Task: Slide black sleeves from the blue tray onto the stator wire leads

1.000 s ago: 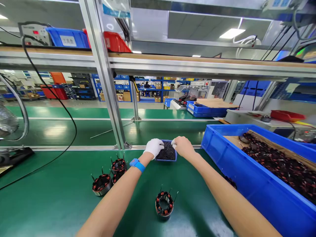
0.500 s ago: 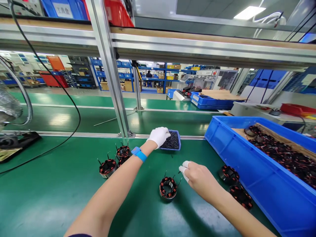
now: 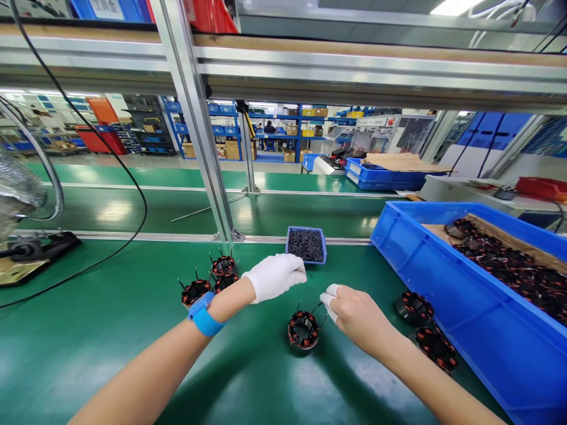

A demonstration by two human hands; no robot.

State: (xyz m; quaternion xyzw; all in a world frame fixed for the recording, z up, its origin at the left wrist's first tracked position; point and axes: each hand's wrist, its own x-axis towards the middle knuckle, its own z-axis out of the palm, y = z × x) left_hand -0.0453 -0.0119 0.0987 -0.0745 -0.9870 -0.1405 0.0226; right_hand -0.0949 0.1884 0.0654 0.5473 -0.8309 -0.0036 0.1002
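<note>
A stator (image 3: 303,332) with copper-coloured windings and upright wire leads stands on the green bench in front of me. My right hand (image 3: 354,313), with white finger cots, is closed in a pinch at one of its leads, just above and right of the ring. My left hand (image 3: 274,277), in a white glove, hovers with fingertips pressed together, above and left of that stator; whatever they pinch is too small to make out. Just beyond it sits a small blue tray (image 3: 324,255) filled with short black tube pieces (image 3: 305,244).
Several stators (image 3: 196,291) stand at the left, partly behind my left wrist. Two more stators (image 3: 414,308) lie beside a large blue bin (image 3: 447,301) holding many others. A metal post (image 3: 199,130) rises at the bench's back edge, and a black cable (image 3: 144,206) loops at left.
My left hand has come away from the small tray, towards me and slightly left. The right hand stays close to the stator's leads, almost unmoved. The view has tilted slightly.
</note>
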